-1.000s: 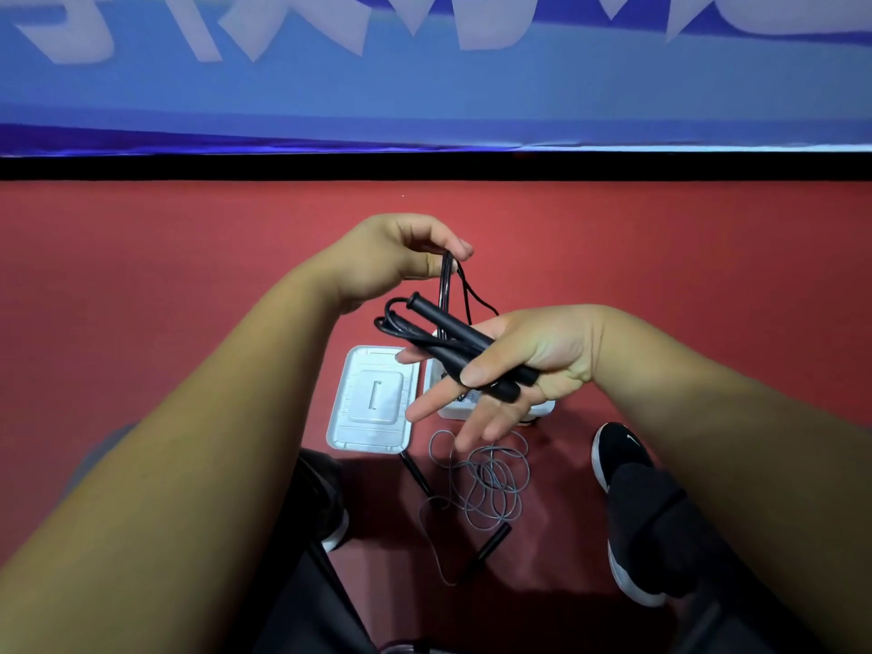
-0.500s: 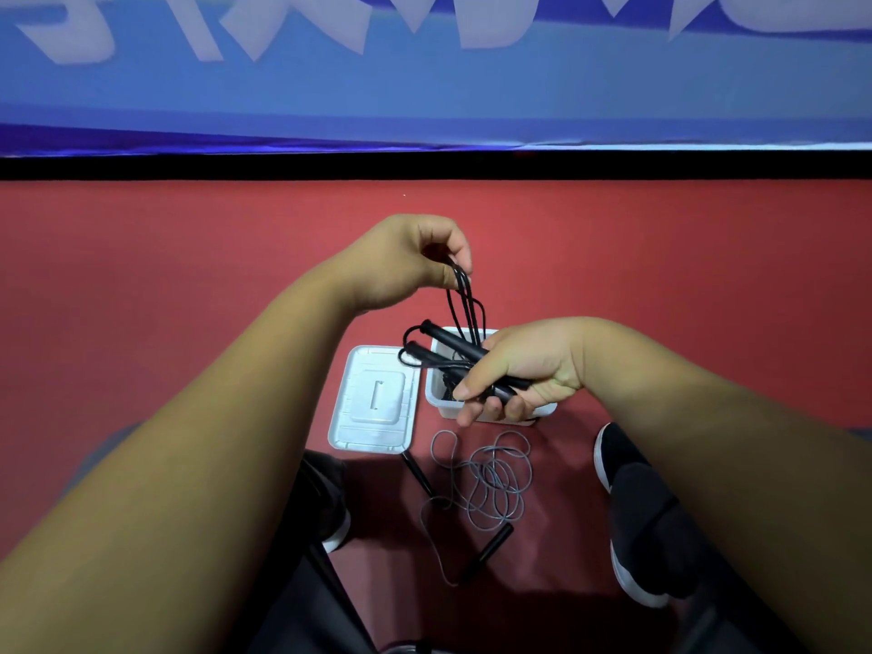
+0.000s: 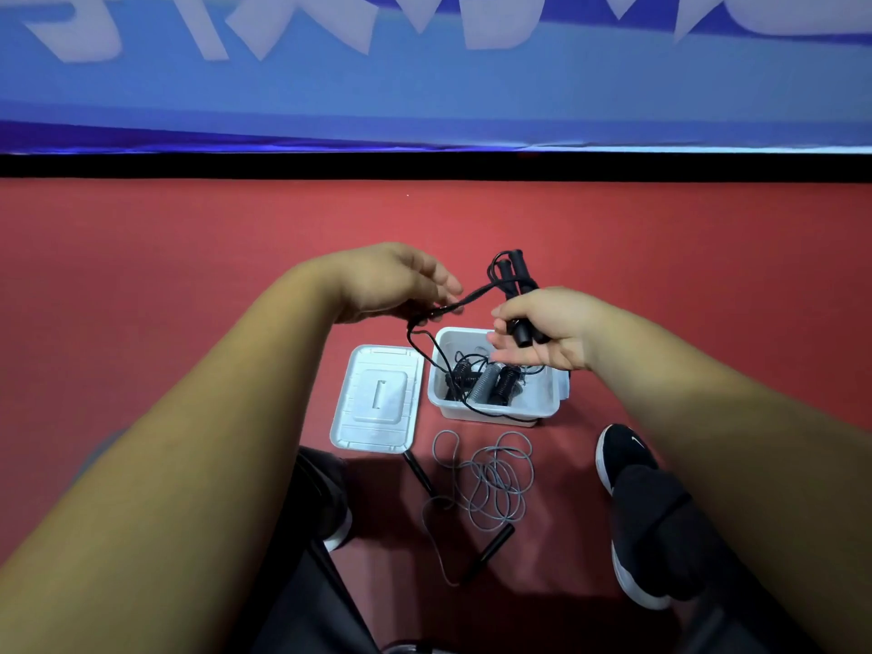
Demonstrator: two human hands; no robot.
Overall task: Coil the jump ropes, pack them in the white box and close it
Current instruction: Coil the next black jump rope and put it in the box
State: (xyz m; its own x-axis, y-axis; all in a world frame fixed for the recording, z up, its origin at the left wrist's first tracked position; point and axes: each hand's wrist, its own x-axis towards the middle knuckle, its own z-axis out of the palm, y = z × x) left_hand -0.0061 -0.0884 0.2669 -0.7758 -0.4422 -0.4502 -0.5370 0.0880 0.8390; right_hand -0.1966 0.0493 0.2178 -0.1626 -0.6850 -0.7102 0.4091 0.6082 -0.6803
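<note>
I'm mid-coil on the black jump rope [image 3: 512,276]; my right hand [image 3: 542,332] grips both handles above the white box [image 3: 547,403]; my left hand [image 3: 396,285] pinches the cord, whose slack trails into the box; next, I judge, more wraps, then the grey rope [image 3: 490,479] on the floor.

Both arms fwd; left hand [image 3: 401,285] pinching w/ fingertips, right hand [image 3: 549,330] gripping, lower fingers half-open.
</note>
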